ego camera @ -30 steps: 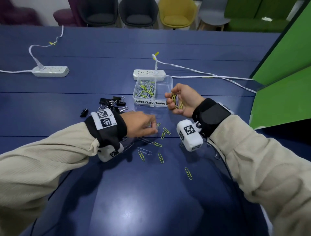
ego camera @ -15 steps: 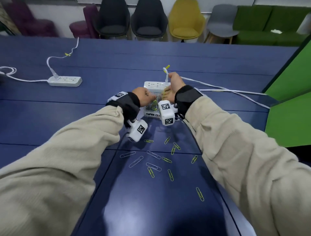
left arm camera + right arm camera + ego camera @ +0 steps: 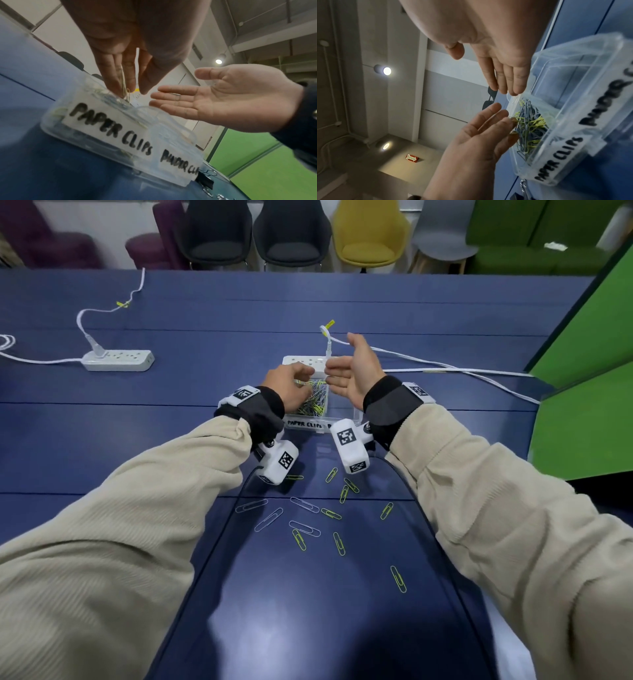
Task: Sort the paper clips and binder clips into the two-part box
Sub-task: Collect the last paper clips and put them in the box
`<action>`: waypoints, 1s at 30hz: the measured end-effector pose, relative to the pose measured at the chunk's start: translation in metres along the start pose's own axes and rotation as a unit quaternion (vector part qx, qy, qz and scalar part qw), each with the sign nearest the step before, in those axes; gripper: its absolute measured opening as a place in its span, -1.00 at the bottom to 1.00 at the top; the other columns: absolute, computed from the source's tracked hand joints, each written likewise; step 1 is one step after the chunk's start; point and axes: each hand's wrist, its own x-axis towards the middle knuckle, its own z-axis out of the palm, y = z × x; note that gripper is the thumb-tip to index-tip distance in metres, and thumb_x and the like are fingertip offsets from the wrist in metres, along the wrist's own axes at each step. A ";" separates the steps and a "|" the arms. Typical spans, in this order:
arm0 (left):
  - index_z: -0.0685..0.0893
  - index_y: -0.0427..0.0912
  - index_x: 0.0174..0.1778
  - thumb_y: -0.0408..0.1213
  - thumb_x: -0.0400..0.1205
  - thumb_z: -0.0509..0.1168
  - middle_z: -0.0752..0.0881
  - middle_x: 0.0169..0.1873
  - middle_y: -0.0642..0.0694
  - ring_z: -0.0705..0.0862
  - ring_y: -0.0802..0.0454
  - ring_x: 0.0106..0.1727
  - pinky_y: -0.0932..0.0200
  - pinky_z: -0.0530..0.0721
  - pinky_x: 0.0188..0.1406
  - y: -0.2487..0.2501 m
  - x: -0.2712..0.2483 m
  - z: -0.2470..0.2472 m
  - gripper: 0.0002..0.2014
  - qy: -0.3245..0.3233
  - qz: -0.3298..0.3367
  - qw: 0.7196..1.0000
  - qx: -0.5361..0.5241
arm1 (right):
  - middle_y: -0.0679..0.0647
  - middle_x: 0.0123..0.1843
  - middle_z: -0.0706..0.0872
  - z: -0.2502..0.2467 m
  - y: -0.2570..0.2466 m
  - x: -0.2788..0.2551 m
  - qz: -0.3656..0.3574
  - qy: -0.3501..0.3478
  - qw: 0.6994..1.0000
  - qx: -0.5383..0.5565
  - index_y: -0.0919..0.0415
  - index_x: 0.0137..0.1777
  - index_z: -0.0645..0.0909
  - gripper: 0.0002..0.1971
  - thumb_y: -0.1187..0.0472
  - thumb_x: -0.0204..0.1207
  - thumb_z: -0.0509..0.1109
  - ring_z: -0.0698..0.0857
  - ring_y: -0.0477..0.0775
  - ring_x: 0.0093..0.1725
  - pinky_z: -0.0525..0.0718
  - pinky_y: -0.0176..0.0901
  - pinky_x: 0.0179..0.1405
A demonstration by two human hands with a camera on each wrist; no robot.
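The clear two-part box carries the labels "PAPER CLIPS" and "BINDER CLIPS". Its left part holds a heap of yellow and blue paper clips. My left hand reaches down into that part. In the left wrist view its fingers are straight, its thumb stands apart, and a few clips lie along them. My right hand hovers open above the right part with its palm facing left and nothing in it. Several loose paper clips lie on the blue table near me. One black binder clip sits by the box's front corner.
A white power strip lies right behind the box, and its cable runs off to the right. A second strip lies at the far left. A green partition borders the table's right side. Chairs line the far edge.
Both hands went from the loose clips up to the box. My right hand, which held a bunch of clips, now stands open and holds nothing. The left fingers have spread over the paper clip part.
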 end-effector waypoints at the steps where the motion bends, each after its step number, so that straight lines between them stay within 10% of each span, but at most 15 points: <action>1: 0.56 -0.08 0.40 -0.35 0.59 0.30 0.68 0.26 -0.03 0.68 0.03 0.19 0.38 0.45 0.17 0.001 -0.002 0.000 -0.58 -0.012 0.004 1.000 0.001 | 0.33 0.24 0.68 -0.003 0.000 -0.006 -0.008 -0.003 1.000 -0.011 0.42 0.24 0.61 -0.36 -0.20 0.66 0.07 0.63 0.36 0.34 0.59 0.09 0.33; 10: 0.59 -0.11 0.33 -0.59 0.56 0.12 0.74 0.16 -0.11 0.74 0.02 0.16 0.12 0.60 0.33 -0.004 -0.059 -0.030 -0.52 -0.014 0.100 0.993 -0.055 | 0.08 -0.16 0.72 -0.043 0.015 -0.092 -0.139 -0.074 0.954 -0.254 0.21 0.05 0.67 -0.88 0.24 0.60 0.34 0.67 -0.03 -0.25 0.54 -0.27 -0.32; 13: 0.70 -0.04 0.17 -0.35 0.56 0.29 0.81 -0.05 0.02 0.79 0.05 -0.08 0.22 0.65 0.15 -0.017 -0.103 -0.041 -0.71 -0.053 0.128 0.989 0.048 | -0.04 -0.30 0.74 -0.074 0.033 -0.135 -0.198 -0.138 0.826 -0.510 0.07 0.00 0.72 -0.90 0.18 0.50 0.47 0.60 -0.19 -0.38 0.56 -0.37 -0.31; 16: 0.72 0.02 0.11 0.05 0.43 0.29 0.74 -0.08 0.04 0.69 0.06 -0.19 0.20 0.64 0.05 -0.032 -0.139 -0.043 -0.62 -0.148 0.129 0.966 0.170 | -0.04 -0.30 0.77 -0.091 0.049 -0.172 -0.104 -0.226 0.721 -0.646 0.00 -0.09 0.71 -0.87 0.09 0.39 0.56 0.64 -0.13 -0.36 0.59 -0.31 -0.26; 20: 0.69 0.09 0.12 0.06 0.46 0.40 0.51 -0.16 0.07 0.58 0.02 -0.13 0.07 0.63 0.06 -0.053 -0.158 -0.034 -0.67 -0.141 0.073 0.944 0.291 | -0.06 -0.35 0.76 -0.096 0.063 -0.187 -0.044 -0.234 0.696 -0.677 0.03 -0.23 0.65 -0.71 -0.03 0.22 0.68 0.59 -0.23 -0.45 0.52 -0.39 -0.38; 30: 0.68 0.07 0.12 0.01 0.44 0.47 0.72 -0.09 0.09 0.66 0.12 -0.15 0.20 0.62 0.03 -0.032 -0.174 -0.018 -0.65 -0.181 0.038 0.963 0.198 | -0.12 -0.42 0.70 -0.072 0.083 -0.161 -0.035 -0.224 0.687 -0.691 0.06 -0.26 0.63 -0.61 -0.14 0.14 0.70 0.64 -0.10 -0.38 0.64 -0.14 -0.24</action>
